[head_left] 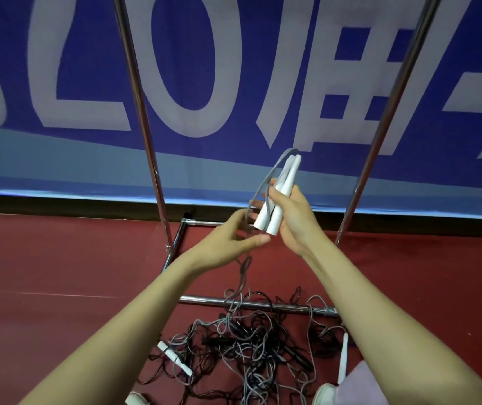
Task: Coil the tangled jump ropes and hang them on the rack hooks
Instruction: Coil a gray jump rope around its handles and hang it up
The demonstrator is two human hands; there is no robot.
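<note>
Right hand point(291, 220) is up before the rack point(145, 127), fingers wrapped tight round two white handles point(277, 197) held side by side, tips pointing up and far. Left hand point(231, 235) is just beside it on the left, fingers half curled about the grey cord point(263, 182) looping from the handle tips (thumb out straight, near the handles' butt ends). The cord drops to the tangled ropes point(251, 349), grey and black, heaped on the red floor point(58, 258) across the rack's near base bar point(204, 301).
</note>
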